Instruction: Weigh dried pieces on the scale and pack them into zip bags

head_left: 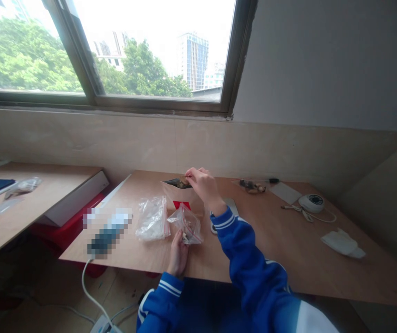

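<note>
My left hand grips the bottom of a small clear zip bag with a red seal strip and small pieces inside, near the front edge of the wooden table. My right hand reaches forward, fingers pinched on something small and dark at the open mouth of a brown paper bag standing on the table. A second crumpled clear zip bag lies just left of the held one.
A small pile of pieces lies at the back of the table, with a white round device and cable, a white sheet and a crumpled tissue to the right. A second table stands at left. Cables run over the floor.
</note>
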{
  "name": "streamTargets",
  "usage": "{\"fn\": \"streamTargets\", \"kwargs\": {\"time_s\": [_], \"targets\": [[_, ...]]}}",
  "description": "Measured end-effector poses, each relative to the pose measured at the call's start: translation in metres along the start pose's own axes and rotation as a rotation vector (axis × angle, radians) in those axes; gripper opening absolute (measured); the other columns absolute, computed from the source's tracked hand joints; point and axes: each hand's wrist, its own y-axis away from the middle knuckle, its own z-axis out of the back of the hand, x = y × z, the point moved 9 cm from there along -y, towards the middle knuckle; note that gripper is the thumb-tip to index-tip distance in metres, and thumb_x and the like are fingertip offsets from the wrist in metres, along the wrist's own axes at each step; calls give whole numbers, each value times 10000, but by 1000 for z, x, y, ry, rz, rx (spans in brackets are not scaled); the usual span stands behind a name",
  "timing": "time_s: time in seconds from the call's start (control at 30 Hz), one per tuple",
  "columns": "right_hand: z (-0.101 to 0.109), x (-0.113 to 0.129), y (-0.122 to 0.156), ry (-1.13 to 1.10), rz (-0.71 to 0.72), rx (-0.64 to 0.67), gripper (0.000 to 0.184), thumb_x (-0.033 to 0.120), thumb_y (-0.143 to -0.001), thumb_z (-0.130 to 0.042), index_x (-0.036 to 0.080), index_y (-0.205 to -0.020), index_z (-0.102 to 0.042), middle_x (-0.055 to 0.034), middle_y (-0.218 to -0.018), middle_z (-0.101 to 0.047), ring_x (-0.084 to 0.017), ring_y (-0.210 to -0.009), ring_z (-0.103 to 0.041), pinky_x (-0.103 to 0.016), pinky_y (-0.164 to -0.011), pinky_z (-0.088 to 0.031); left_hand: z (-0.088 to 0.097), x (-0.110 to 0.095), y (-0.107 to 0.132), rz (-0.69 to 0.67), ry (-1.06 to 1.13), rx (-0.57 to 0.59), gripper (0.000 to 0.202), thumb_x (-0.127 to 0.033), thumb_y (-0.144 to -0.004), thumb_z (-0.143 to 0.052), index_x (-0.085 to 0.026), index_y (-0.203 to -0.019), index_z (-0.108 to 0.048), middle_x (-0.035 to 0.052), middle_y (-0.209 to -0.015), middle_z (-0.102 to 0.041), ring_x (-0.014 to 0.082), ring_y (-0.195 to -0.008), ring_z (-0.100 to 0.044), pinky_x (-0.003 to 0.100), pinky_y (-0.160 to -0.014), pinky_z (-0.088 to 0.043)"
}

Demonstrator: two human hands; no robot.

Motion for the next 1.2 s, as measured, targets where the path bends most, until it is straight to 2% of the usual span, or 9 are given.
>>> {"fn": "streamTargets", "kwargs": {"time_s": [0.13, 0.23, 0.37, 0.53, 0.6, 0.7, 0.93, 1.07, 1.2], "targets": [[-8, 3, 28, -80, 67, -50, 156, 186, -893, -525, 229, -951, -664, -71, -1158, -610, -234, -1115, -515, -422, -991, -385, -6, -1, 2, 8, 61, 28, 333, -306, -836, -573, -161, -1124, -655, 104, -1179, -657, 226, -1138, -579, 321, -938, -478], [-4, -4, 67, -300, -27, -96, 253, 129, -901, -426, 223, -997, -640, -63, -1082, -613, -190, -1040, -562, -353, -929, -439, -5, -2, 1, 0, 93, 32, 328, -279, -830, -579, -149, -1122, -650, 111, -1170, -659, 218, -1109, -593, 320, -938, -473], [-43, -24, 113, -450, -210, 213, 206, 85, -841, -450, 189, -855, -627, -26, -850, -654, -159, -817, -620, -286, -763, -480, -8, -4, 0, -30, 83, 69, 364, -336, -834, -583, -171, -1155, -624, 105, -1187, -645, 212, -1087, -597, 312, -897, -485], [-84, -52, 141, -546, -376, 449, 107, 233, -829, -580, 157, -875, -639, -39, -835, -683, -168, -756, -624, -278, -703, -486, -3, -4, 3, -131, -125, -9, 417, -402, -784, -644, -234, -1164, -608, 74, -1150, -656, 152, -903, -648, 220, -689, -514], [-92, -53, 146, -602, -377, 502, 192, 318, -815, -627, 148, -898, -656, -53, -850, -698, -181, -756, -630, -284, -702, -491, -1, -2, 6, -152, -264, -32, 475, -446, -763, -658, -212, -1170, -591, 61, -920, -698, 114, -633, -636, 188, -490, -461], [-96, -56, 154, -674, -415, 507, 297, 416, -779, -668, 146, -903, -671, -59, -815, -707, -195, -730, -636, -294, -681, -503, -1, -1, 11, -185, -455, -44, 525, -544, -776, -601, -163, -1137, -574, -24, -559, -584, 81, -345, -476, 180, -309, -287], [-112, -49, 182, -864, -452, 680, 366, 474, -708, -712, 162, -897, -686, -36, -788, -704, -183, -725, -641, -303, -682, -522, 1, -10, 14, -258, -529, -86, 456, -557, -788, -581, -177, -1040, -585, -74, -487, -440, 49, -308, -334, 186, -303, -241], [-106, -53, 185, -987, -489, 627, 407, 490, -687, -723, 143, -896, -686, -68, -847, -711, -201, -794, -654, -329, -743, -520, -3, -8, 12, -243, -541, -66, 426, -573, -777, -583, -173, -921, -612, -32, -559, -529, 55, -358, -404, 184, -331, -279], [-98, -81, 188, -990, -633, 469, 439, 458, -595, -793, 127, -862, -682, -88, -818, -714, -215, -774, -660, -353, -735, -520, -8, -5, 10, -200, -561, -21, 496, -605, -772, -567, -129, -896, -632, -27, -474, -523, 87, -365, -470, 188, -347, -296]]}}
